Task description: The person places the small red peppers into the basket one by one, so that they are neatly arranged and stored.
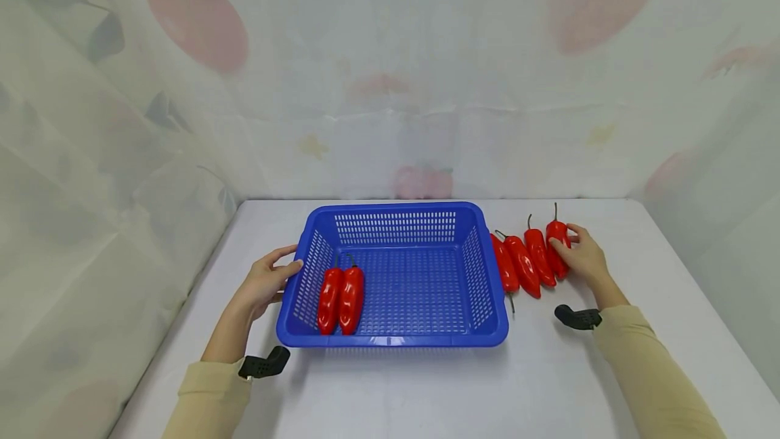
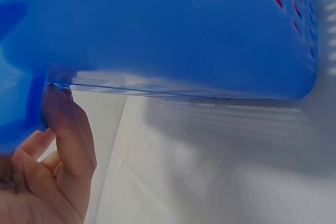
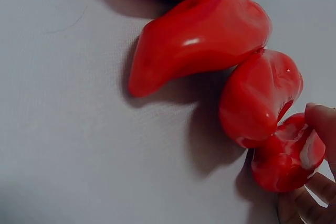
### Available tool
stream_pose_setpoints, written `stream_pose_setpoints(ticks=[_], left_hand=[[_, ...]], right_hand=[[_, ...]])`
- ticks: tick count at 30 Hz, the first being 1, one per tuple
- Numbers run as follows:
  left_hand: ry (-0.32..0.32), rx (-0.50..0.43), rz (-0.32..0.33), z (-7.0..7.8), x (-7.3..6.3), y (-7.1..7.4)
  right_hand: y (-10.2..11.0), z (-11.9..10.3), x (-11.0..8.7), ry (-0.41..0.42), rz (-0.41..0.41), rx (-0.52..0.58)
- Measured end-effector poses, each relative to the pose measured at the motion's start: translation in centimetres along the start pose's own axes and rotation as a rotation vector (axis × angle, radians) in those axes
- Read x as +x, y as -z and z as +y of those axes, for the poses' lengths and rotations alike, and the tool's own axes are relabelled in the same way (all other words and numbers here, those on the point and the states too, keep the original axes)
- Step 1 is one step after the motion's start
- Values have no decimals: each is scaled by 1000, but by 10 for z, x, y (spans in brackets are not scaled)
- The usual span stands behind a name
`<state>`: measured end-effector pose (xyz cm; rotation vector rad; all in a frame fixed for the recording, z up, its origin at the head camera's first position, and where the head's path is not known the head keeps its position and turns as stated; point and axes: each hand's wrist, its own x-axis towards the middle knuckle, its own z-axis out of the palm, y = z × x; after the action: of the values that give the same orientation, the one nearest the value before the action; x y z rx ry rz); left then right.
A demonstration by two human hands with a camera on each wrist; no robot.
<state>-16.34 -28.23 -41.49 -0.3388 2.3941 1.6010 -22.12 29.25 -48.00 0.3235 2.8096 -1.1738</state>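
Observation:
A blue plastic basket (image 1: 390, 342) with slotted walls stands in the middle of the head view, and two red peppers (image 1: 351, 300) lie side by side at its left end. My left hand (image 1: 262, 284) grips the basket's left rim, thumb on top and fingers below. In the left wrist view the basket wall (image 2: 157, 24) fills the upper part. On the right, my right hand (image 1: 585, 257) holds the outermost red pepper (image 1: 556, 265) between thumb and fingers. The right wrist view shows this pepper (image 3: 275, 169) with the thumb on its near side.
Several more red peppers (image 1: 525, 268) lie in a slanting row between the basket's right wall and my right hand. The leftmost one is partly hidden by the basket rim. The white table (image 1: 390, 391) ends at a patterned cloth backdrop (image 1: 390, 120).

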Motion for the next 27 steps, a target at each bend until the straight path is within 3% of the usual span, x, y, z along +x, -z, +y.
stream_pose_setpoints(ticks=[16, 27], left_hand=[[-8, 5, 0, 1, 0, 0], [-8, 11, -3, 1, -1, 0]], right_hand=[[-3, 0, 3, 6, 14, -43], [1, -1, -1, 6, 51, -3]])
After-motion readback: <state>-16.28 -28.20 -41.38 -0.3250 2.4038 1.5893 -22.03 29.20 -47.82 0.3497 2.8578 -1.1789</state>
